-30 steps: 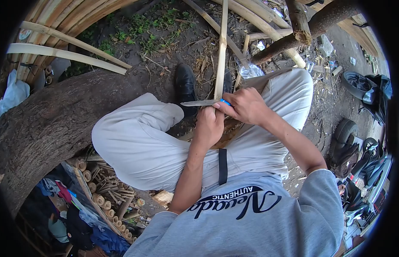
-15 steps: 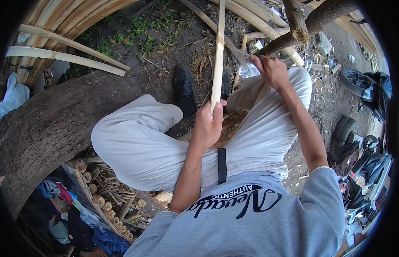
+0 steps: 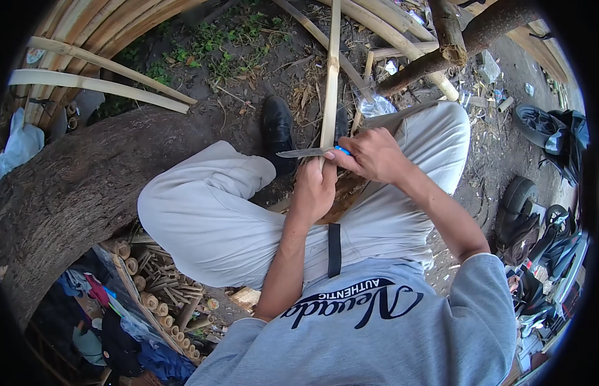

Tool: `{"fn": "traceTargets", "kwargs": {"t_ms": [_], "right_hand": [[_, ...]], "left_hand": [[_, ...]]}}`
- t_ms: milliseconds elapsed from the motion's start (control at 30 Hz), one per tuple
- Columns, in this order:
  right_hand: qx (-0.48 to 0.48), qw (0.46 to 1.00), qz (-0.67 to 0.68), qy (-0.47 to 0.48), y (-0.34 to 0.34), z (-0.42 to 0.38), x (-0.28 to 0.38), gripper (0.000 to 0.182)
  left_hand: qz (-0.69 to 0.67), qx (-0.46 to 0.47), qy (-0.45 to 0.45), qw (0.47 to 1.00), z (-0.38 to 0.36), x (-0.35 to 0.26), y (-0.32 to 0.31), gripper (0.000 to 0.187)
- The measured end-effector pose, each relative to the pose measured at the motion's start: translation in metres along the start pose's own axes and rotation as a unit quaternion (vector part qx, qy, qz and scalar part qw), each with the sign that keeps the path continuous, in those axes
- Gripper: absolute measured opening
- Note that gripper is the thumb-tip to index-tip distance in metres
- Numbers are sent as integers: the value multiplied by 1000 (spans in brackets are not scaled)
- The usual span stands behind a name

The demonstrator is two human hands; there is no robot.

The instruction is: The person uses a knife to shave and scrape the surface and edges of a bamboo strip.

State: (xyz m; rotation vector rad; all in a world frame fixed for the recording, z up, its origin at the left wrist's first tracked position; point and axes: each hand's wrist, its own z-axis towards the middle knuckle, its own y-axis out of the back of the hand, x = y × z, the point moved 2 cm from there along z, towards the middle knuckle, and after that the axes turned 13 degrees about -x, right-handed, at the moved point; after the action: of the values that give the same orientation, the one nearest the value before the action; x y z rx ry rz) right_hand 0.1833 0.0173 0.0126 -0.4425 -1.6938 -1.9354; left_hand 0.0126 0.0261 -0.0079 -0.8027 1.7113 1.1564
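We grip a bamboo strip [image 3: 330, 106] in our left hand [image 3: 314, 191], a knife [image 3: 303, 154] lying across it.
The strip runs forward from our left fist, past our shoes [image 3: 277, 125]; it looks pale, long and narrow, with a darker joint. Our right hand [image 3: 377, 156] clasps the knife's blue handle, both forearms reaching forward, the hands close together.
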Motion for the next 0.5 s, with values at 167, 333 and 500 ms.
{"fn": "traceTargets", "kwargs": {"t_ms": [167,333,500], "right_hand": [[25,997,-30,71,2,10,-9,52],[4,994,-30,102,-5,14,-19,56],[-68,976,-193,-80,10,24,-123,57]], "left_hand": [[-47,4,29,998,-1,1,0,43],[-108,10,60,992,-3,8,-1,35],[-208,53,154,964,-8,-10,5,33]]}}
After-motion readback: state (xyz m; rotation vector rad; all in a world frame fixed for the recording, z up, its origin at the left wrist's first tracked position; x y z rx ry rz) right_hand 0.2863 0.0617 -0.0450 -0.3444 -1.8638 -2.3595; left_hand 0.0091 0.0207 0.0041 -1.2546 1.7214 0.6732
